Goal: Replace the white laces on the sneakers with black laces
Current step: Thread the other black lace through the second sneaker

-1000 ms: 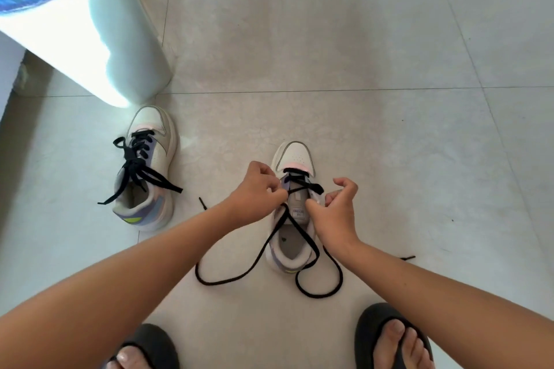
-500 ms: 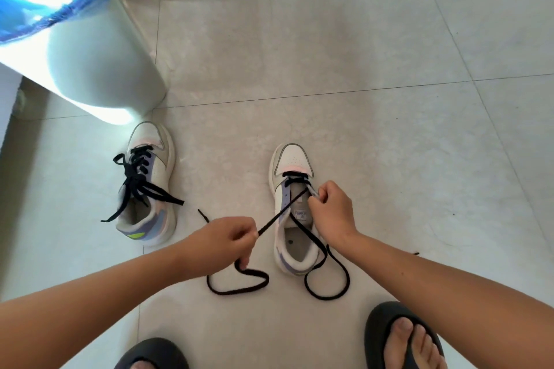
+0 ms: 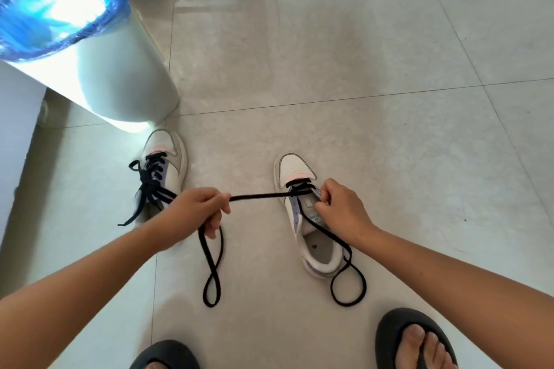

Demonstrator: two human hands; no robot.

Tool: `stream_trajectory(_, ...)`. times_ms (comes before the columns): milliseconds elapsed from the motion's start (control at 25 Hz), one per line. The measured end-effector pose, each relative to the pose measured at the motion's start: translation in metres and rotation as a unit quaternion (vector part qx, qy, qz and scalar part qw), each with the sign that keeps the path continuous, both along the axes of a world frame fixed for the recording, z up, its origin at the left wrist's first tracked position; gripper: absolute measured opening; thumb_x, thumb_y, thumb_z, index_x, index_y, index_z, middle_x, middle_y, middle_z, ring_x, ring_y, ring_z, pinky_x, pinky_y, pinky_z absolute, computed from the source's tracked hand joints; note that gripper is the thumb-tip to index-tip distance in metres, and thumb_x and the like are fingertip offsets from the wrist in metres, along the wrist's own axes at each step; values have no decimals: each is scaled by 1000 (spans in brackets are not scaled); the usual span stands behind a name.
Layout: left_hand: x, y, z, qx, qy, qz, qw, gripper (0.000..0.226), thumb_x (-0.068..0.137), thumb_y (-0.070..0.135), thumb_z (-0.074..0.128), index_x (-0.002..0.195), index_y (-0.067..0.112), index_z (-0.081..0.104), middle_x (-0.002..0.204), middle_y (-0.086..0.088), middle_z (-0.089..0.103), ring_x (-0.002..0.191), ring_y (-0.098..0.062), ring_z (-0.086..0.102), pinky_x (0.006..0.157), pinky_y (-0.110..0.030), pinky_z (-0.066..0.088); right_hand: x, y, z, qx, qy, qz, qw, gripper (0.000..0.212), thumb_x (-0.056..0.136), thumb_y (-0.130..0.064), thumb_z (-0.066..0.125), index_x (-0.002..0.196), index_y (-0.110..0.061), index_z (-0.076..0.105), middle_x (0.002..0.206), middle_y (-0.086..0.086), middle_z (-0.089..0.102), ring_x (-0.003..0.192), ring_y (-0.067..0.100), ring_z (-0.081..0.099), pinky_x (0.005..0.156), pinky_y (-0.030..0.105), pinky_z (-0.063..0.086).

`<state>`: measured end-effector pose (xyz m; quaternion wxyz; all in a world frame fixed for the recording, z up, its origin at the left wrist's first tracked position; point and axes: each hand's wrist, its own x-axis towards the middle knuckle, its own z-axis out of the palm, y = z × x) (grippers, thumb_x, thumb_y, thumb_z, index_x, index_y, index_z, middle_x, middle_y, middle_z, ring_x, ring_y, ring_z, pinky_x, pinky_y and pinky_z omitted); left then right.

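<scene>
Lace [image 3: 257,196] stretches taut from left grip [image 3: 199,207] to sneaker [image 3: 308,219] under pinching right grip [image 3: 341,207].

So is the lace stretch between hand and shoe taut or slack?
Taut: the black lace runs straight from the left hand to the right sneaker.

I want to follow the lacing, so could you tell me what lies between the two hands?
In the head view, a taut stretch of the black lace runs from the left hand to the sneaker held by the right hand, over bare floor tile.
</scene>
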<state>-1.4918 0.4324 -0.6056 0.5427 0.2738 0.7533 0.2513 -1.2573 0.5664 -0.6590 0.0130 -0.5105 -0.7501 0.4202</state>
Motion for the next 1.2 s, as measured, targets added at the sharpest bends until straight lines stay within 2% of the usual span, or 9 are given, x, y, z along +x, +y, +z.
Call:
stream_trajectory(160, -20, 13, 2, -41, -45, -48, 997, 29, 93, 32, 54, 77, 9, 65, 53, -1, 56, 48, -18, 55, 61, -32, 46, 4, 5, 4, -36, -6, 13, 999, 13, 84, -16, 57, 91, -17, 46, 72, -5, 45, 63, 15, 41, 56, 29, 33)
stream_trajectory(320, -31, 17, 15, -19, -52, -70, 996, 28, 91, 31, 56, 79, 9, 68, 55, -3, 56, 53, -19, 58, 64, -30, 50, -5, 12, 10, 159, -58, 220, 961, 34, 91, -27, 53, 124, -18, 53, 113, 2, 50, 101, 22, 46, 81, 34, 42)
stream_trajectory(520, -33, 16, 29, -20, -102, -68, 992, 28, 91, 28, 58, 73, 11, 69, 60, -7, 58, 60, -24, 63, 62, -30, 54, -29, 27, 9, 244, -150, 354, 890, 29, 95, -21, 44, 120, -15, 59, 118, 3, 53, 105, 24, 49, 80, 32, 37)
stream_trajectory(640, -29, 11, 29, -24, -149, -55, 987, 29, 92, 25, 57, 71, 11, 71, 62, -8, 58, 60, -23, 63, 62, -29, 55, -31, 21, 8, 277, -53, 361, 889, 20, 89, -13, 53, 104, -6, 65, 104, 10, 61, 97, 29, 55, 76, 37, 39)
stream_trajectory(720, -26, 13, 29, -3, -158, -45, 986, 28, 91, 27, 58, 71, 13, 72, 63, -8, 59, 62, -22, 64, 64, -29, 55, -39, 11, 13, 200, 8, 360, 911, 17, 90, -18, 57, 101, -10, 65, 97, 2, 63, 95, 21, 54, 82, 36, 40)
stream_trajectory(800, -25, 18, 30, 8, -139, -52, 989, 28, 91, 29, 58, 71, 14, 72, 64, -8, 61, 67, -22, 67, 66, -27, 55, -50, 5, 27, 15, 61, 297, 953, 13, 90, -27, 60, 88, -16, 66, 79, -6, 63, 78, 10, 53, 74, 26, 42)
stream_trajectory(880, -28, 21, 34, -2, -103, -80, 992, 29, 92, 31, 56, 73, 14, 70, 64, -7, 63, 72, -22, 69, 68, -26, 53, -62, 6, 47, -132, 134, 212, 959, 14, 88, -30, 64, 76, -21, 65, 66, -9, 61, 64, 6, 53, 65, 21, 43)
stream_trajectory(1120, -13, 33, 40, 19, -79, -134, 988, 37, 95, 47, 43, 105, 20, 67, 95, 3, 74, 97, -6, 67, 89, -29, 47, -77, 25, 84, -186, 128, 217, 950, 25, 92, -29, 59, 82, -8, 68, 58, -6, 53, 54, 3, 46, 57, 15, 41)
stream_trajectory(1200, -3, 39, 40, 61, -67, -136, 987, 34, 94, 46, 46, 103, 22, 68, 88, 5, 74, 98, -4, 66, 90, -26, 47, -83, 28, 88, -191, 138, 208, 949, 23, 90, -28, 61, 85, -7, 68, 63, -3, 55, 59, 6, 48, 59, 16, 43)
